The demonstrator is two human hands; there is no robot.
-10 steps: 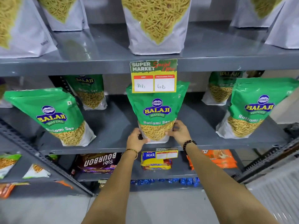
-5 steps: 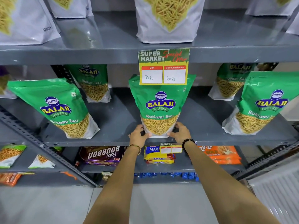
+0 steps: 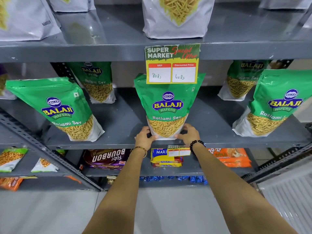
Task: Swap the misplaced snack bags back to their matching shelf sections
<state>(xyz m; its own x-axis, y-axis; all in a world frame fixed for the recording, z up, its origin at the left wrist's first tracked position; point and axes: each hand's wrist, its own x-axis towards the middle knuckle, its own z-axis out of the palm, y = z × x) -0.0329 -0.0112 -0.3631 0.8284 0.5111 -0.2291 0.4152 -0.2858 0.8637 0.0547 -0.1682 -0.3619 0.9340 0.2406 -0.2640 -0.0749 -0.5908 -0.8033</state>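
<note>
A green Balaji Ratlami Sev bag (image 3: 167, 105) stands upright in the middle of the grey middle shelf (image 3: 121, 122). My left hand (image 3: 144, 137) grips its lower left corner and my right hand (image 3: 189, 135) grips its lower right corner. More green Ratlami Sev bags stand on the same shelf: one front left (image 3: 57, 107), one back left (image 3: 96, 81), one front right (image 3: 276, 105), one back right (image 3: 241, 80). On the upper shelf stand white bags of yellow sev, the middle one (image 3: 175, 16) directly above the held bag.
A price tag card (image 3: 172, 65) hangs from the upper shelf edge over the held bag's top. Below are a Bourbon biscuit pack (image 3: 108, 157), a Marie pack (image 3: 162, 157) and orange cookie packs (image 3: 233, 157). A slanted metal brace (image 3: 50, 154) runs at the left.
The view has dropped slightly so the shelves sit higher in frame. The green bag stands a little more upright on the shelf; both hands stay on its bottom corners.
</note>
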